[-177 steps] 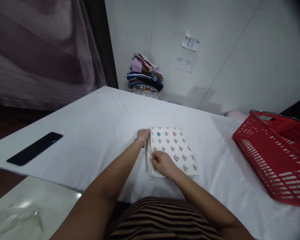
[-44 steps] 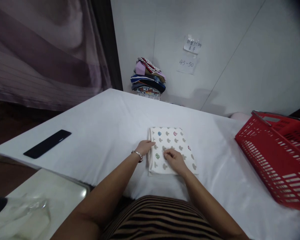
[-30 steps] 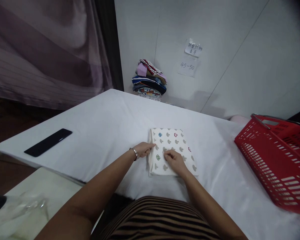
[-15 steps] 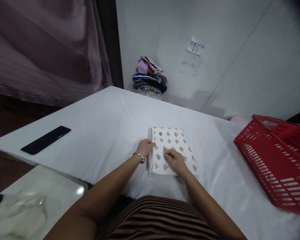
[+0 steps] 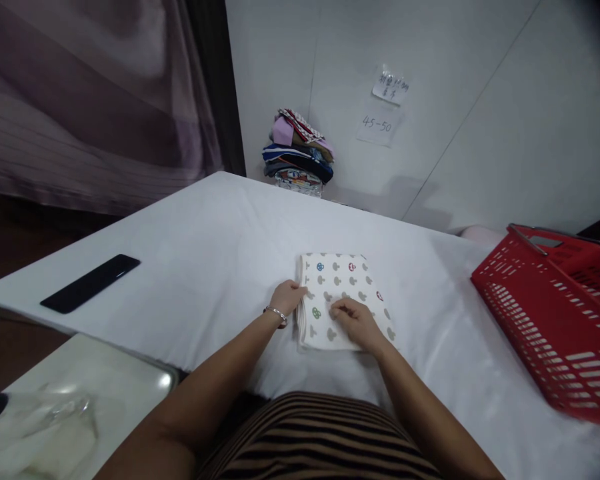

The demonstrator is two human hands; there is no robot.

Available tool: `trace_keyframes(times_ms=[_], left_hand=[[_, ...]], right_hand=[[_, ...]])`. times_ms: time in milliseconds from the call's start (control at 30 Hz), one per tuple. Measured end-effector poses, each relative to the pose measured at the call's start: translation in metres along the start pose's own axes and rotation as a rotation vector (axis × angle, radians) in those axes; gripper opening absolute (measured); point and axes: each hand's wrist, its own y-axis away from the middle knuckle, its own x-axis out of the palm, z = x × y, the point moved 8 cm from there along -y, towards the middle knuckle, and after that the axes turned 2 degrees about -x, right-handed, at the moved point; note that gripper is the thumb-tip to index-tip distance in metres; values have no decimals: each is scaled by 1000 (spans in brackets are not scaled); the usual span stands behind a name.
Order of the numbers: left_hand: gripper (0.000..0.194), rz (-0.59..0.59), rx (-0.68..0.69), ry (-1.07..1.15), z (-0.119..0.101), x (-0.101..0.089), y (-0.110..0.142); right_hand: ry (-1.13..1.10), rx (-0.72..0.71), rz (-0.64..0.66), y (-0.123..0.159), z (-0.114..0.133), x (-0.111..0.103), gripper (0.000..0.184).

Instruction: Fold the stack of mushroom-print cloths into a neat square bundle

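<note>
A folded white cloth (image 5: 347, 281), printed with grey mushrooms and a few blue, red and green ones, lies flat in several layers on the white-covered table (image 5: 205, 260). At its left folded edge is my left hand (image 5: 286, 298), closed with the thumb over the layers; the other fingers are partly hidden. A bracelet circles that wrist. Over the cloth's lower middle rests my right hand (image 5: 355, 321), fingers curled in and closed. The cloth beneath it shows no pinched fold.
A red plastic basket (image 5: 540, 320) stands at the right. To the left lies a flat black object (image 5: 91, 283). A stack of folded fabrics (image 5: 299, 150) is by the wall beyond the far edge. A lower white surface (image 5: 115, 367) with clear plastic adjoins at front left.
My right hand has shifted very slightly right over the cloth. The left hand stays at the folded edge; the view has moved a little.
</note>
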Motion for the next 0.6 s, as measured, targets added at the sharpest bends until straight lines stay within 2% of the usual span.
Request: trace_keyframes(times_ms=[133, 233, 333, 433, 500, 600], left_hand=[[14, -20, 0, -14, 0, 0, 3], [15, -32, 27, -71, -2, 0, 4], [17, -39, 50, -139, -2, 0, 4], [16, -26, 48, -175, -1, 2, 3], [17, -25, 46, -177, -1, 2, 3], [24, -41, 37, -149, -1, 1, 3]], right_hand=[[109, 15, -102, -4, -7, -34, 21], [348, -31, -135, -7, -13, -54, 31], [610, -13, 43, -6, -28, -47, 44], [712, 74, 204, -3, -43, -36, 50], [740, 76, 213, -8, -40, -33, 53], [759, -34, 192, -29, -16, -22, 57]])
